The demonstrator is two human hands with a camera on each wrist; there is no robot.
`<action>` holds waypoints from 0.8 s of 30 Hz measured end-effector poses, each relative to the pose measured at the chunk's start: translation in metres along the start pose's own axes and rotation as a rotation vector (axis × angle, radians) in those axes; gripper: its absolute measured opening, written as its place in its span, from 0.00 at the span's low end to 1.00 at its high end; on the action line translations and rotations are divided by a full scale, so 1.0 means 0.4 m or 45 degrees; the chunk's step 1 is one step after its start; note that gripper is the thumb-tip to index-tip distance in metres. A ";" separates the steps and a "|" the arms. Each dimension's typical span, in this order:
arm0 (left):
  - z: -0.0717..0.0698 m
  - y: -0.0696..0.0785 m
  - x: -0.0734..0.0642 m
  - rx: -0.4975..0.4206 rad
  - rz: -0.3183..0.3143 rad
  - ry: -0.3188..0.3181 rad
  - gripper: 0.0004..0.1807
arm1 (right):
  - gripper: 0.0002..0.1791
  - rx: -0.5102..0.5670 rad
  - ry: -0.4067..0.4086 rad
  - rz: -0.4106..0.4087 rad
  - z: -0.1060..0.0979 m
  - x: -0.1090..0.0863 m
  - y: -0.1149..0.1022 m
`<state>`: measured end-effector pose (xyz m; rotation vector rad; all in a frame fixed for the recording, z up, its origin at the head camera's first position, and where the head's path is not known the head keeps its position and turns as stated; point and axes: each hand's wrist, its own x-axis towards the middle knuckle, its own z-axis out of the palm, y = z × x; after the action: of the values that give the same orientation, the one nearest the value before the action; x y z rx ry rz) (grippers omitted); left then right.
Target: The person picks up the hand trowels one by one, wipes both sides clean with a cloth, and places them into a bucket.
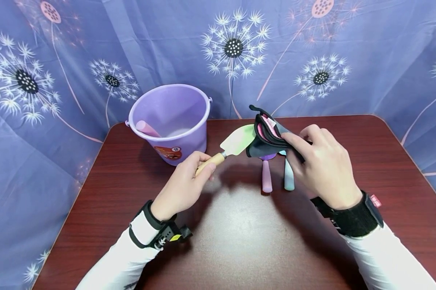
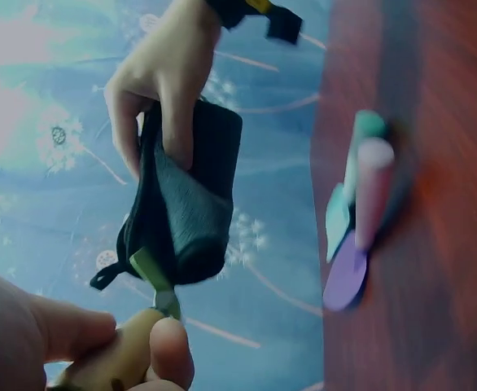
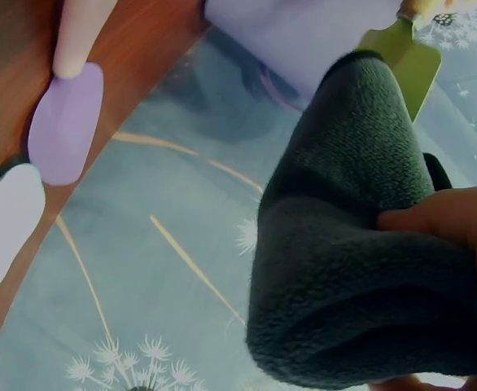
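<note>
My left hand (image 1: 181, 187) grips the wooden handle of a small garden trowel (image 1: 236, 141) with a light green blade. In my right hand (image 1: 323, 167) is a folded dark grey cloth (image 3: 328, 269), with black edging, a hanging loop and pink inner layers, pinched between thumb and fingers. The blade's tip meets the cloth's open fold, both held up above the table. Below the cloth lie a toy shovel with a pink handle (image 1: 266, 177) and purple blade (image 2: 348, 277), and another with a teal handle (image 1: 289, 177), their blades partly hidden in the head view.
A purple bucket (image 1: 171, 147) stands at the back left of the dark red wooden table (image 1: 370, 161). A pink handle (image 1: 146, 128) leans inside it. A blue curtain (image 1: 167, 44) with dandelion prints hangs behind and beside the table.
</note>
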<state>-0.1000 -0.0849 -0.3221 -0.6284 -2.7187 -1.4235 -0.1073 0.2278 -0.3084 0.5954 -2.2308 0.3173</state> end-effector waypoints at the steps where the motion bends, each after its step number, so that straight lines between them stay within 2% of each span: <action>1: 0.000 0.001 0.001 -0.022 -0.013 -0.012 0.09 | 0.17 0.010 0.009 -0.014 -0.001 0.001 -0.003; 7: -0.001 0.000 0.002 -0.143 -0.046 -0.086 0.11 | 0.18 0.056 0.030 -0.089 -0.005 0.003 -0.015; 15: -0.001 -0.003 0.004 -0.218 -0.115 -0.158 0.17 | 0.18 0.136 0.069 -0.193 -0.008 0.013 -0.041; 20: -0.002 -0.001 0.002 -0.274 -0.157 -0.195 0.18 | 0.17 0.162 0.078 -0.243 -0.012 0.022 -0.055; 24: -0.002 -0.001 0.001 -0.319 -0.154 -0.224 0.16 | 0.16 0.176 0.082 -0.267 -0.013 0.024 -0.059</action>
<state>-0.1007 -0.0857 -0.3220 -0.6355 -2.7742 -1.8425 -0.0976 0.2065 -0.2969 0.8736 -2.0749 0.3792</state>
